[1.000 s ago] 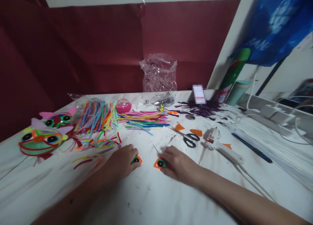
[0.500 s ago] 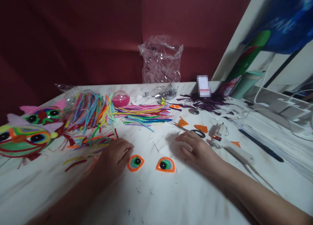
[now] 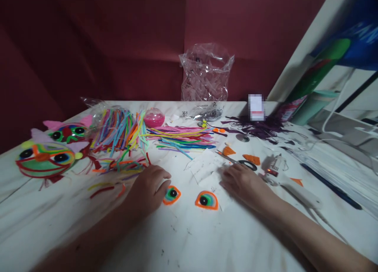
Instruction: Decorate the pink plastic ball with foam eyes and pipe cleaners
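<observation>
Two colourful masks sat at the far left of the white table [image 3: 206,244]: the front mask [image 3: 45,162] and, behind it, the back mask [image 3: 68,132]. Just right of them was a heap of bright strips [image 3: 118,128] with a pink dome [image 3: 155,117] behind it, then a flatter bundle [image 3: 183,138] of the same strips.

Nearer the camera, the left hand [image 3: 149,190] rested palm down, fingers loosely curled and gripping nothing. Its fingertips touched the left edge of the left eye patch [image 3: 172,194]. The right eye patch [image 3: 206,200] lay flat just beside it, orange-rimmed, touched by neither hand.

Behind the patches lay a white paper sheet [image 3: 205,167]. The right hand [image 3: 243,182] lay flat and open on the sheet's right part, empty – fingertips near the scissors [image 3: 246,164], but whether they touched could not be told.

A crumpled clear bag [image 3: 206,73] stood at the table's back edge. Orange scraps [image 3: 251,159] sat by the scissors, with purple shreds [image 3: 260,126] behind. Right of the hand came a white glue gun [image 3: 295,187], then a dark pen [image 3: 330,185] near the right edge.
</observation>
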